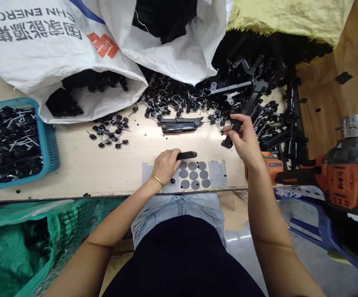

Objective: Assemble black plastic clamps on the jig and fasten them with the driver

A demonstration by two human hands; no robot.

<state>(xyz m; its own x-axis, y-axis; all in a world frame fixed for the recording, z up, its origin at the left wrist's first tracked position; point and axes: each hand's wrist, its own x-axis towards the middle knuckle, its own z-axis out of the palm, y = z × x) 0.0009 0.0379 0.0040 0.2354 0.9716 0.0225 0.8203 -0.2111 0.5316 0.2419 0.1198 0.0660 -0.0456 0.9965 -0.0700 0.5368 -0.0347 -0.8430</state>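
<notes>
My left hand [165,165] is closed around a short black plastic handle [187,155], held just above a sheet of grey round stickers [194,175] at the near table edge. A gold bangle sits on that wrist. My right hand [243,140] grips a long black plastic bar [243,113] that slants up to the right, its lower end near my palm. An assembled black bar [180,123] lies flat on the table between the two hands, further back.
Black-headed screws [109,132] lie scattered and heaped across the wooden table [104,165]. A blue basket [50,148] of them stands at left. White sacks [73,53] sit behind, black bars [278,103] pile at right. An orange power tool [336,177] rests at right.
</notes>
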